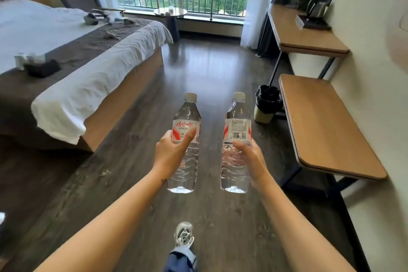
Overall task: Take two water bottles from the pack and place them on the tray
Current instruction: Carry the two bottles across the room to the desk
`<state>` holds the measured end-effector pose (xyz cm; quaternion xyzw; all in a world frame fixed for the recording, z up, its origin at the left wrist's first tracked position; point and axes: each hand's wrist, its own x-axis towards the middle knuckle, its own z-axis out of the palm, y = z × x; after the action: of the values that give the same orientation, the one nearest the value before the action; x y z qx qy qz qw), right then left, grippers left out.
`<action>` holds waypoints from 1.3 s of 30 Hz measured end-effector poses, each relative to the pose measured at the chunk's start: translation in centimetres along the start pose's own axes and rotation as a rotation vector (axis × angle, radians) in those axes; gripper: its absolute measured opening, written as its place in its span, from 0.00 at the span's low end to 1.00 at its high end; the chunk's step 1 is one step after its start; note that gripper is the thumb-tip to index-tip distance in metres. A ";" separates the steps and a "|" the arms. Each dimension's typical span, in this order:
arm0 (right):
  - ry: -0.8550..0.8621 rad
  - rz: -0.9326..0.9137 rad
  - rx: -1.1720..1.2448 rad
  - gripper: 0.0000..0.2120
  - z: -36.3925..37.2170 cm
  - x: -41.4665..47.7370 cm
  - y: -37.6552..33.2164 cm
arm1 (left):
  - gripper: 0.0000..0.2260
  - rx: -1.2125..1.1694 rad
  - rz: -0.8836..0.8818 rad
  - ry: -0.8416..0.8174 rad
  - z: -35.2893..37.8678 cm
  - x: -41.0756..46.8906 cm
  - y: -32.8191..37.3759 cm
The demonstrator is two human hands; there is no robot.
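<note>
I hold two clear water bottles upright in front of me above the dark wood floor. My left hand (171, 152) grips the left bottle (186, 117) around its middle, its red-and-white label facing me. My right hand (249, 157) grips the right bottle (237, 117) just below its label, barcode side toward me. Both bottles have white caps and look full. A dark tray (315, 25) with a kettle on it sits on the far desk at the right wall. No bottle pack is in view.
A bed (66, 55) with white sheets and a brown runner fills the left. Along the right wall stand a low wooden bench (326, 126) and a higher desk (309, 37). A bin (267, 104) with a black liner stands by the bench. My shoe (183, 235) shows below.
</note>
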<state>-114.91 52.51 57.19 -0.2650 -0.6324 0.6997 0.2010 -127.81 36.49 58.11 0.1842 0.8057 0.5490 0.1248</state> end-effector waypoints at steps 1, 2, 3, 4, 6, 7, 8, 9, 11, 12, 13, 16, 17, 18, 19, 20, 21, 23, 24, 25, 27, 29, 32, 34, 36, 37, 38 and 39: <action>0.009 -0.004 0.003 0.22 0.3 3.9 0.0 | 0.30 0.001 0.008 -0.008 0.7 4.0 -0.2; 0.018 -0.006 0.003 0.22 0.7 6.8 -0.1 | 0.30 0.005 0.018 -0.017 1.3 7.1 -0.3; 0.033 -0.003 0.009 0.23 1.1 10.5 -0.3 | 0.31 -0.001 0.029 -0.034 2.0 11.2 -0.1; 0.053 0.005 0.026 0.24 1.4 14.2 -0.5 | 0.31 -0.006 0.038 -0.052 2.7 15.3 0.0; 0.086 0.022 0.045 0.26 1.7 20.9 -1.6 | 0.30 -0.004 0.036 -0.085 4.0 23.0 1.1; 0.095 0.021 0.050 0.25 1.8 23.7 -2.3 | 0.29 0.001 0.038 -0.105 4.6 26.0 1.7; 0.107 0.016 0.060 0.25 1.6 27.0 -3.2 | 0.29 0.005 0.041 -0.130 5.4 29.7 2.6; 0.120 0.012 0.065 0.24 1.4 30.2 -4.2 | 0.29 0.021 0.042 -0.146 6.3 33.4 3.4; 0.145 -0.003 0.064 0.21 1.0 36.1 -5.9 | 0.29 0.045 0.050 -0.181 8.0 40.0 5.0; 0.165 -0.013 0.072 0.19 0.5 39.1 -6.5 | 0.27 0.049 0.054 -0.204 9.3 43.4 5.7; 0.186 -0.026 0.079 0.17 -0.2 43.0 -6.9 | 0.26 0.047 0.066 -0.224 11.0 47.3 6.2; 0.182 -0.050 0.073 0.22 -1.2 50.4 -7.5 | 0.25 0.037 0.087 -0.270 14.3 54.6 6.7; 0.181 -0.057 0.066 0.25 -1.4 52.5 -7.5 | 0.26 0.040 0.093 -0.280 15.2 56.5 6.7; 0.194 -0.063 0.053 0.26 -1.9 56.2 -7.5 | 0.26 0.045 0.097 -0.291 16.8 60.0 6.7; 0.211 -0.068 0.042 0.26 -2.5 60.2 -7.2 | 0.24 0.050 0.103 -0.300 18.6 63.8 6.7; 0.225 -0.077 0.040 0.25 -3.1 64.6 -7.3 | 0.23 0.045 0.115 -0.308 20.4 68.1 7.1; 0.233 -0.086 0.040 0.23 -3.8 69.0 -7.5 | 0.22 0.040 0.125 -0.312 22.1 72.4 7.6; 0.230 -0.089 0.038 0.21 -4.9 76.5 -8.7 | 0.21 0.026 0.123 -0.327 24.8 79.5 9.1; 0.242 -0.090 0.041 0.21 -5.4 80.4 -9.6 | 0.22 0.025 0.123 -0.335 26.0 83.3 10.2; 0.259 -0.091 0.045 0.20 -5.8 84.0 -10.5 | 0.23 0.028 0.124 -0.342 27.1 86.8 11.2; 0.282 -0.088 0.058 0.18 -6.7 90.4 -12.3 | 0.24 0.025 0.142 -0.352 28.9 93.1 13.1; 0.308 -0.068 0.078 0.16 -7.6 97.1 -14.0 | 0.23 0.030 0.154 -0.364 30.9 99.8 14.7; 0.362 -0.072 0.095 0.14 -9.1 106.6 -15.5 | 0.19 0.034 0.176 -0.379 34.4 109.8 16.5; 0.413 -0.078 0.101 0.14 -10.2 113.3 -15.6 | 0.19 0.033 0.187 -0.429 37.5 116.9 17.3; 0.484 -0.091 0.124 0.17 -11.6 119.8 -15.6 | 0.25 0.020 0.215 -0.489 41.0 124.0 18.3; 0.521 -0.093 0.132 0.17 -12.1 122.3 -15.8 | 0.27 0.024 0.235 -0.516 42.5 126.9 19.0; 0.567 -0.099 0.142 0.16 -13.0 125.4 -16.2 | 0.29 0.031 0.261 -0.551 44.5 130.3 20.1; 0.610 -0.107 0.153 0.14 -13.9 128.2 -16.7 | 0.29 0.035 0.289 -0.582 46.4 133.3 21.4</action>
<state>-206.91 144.36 58.02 -0.4131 -0.5015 0.6220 0.4371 -225.75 140.26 61.16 0.4481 0.7111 0.4712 0.2675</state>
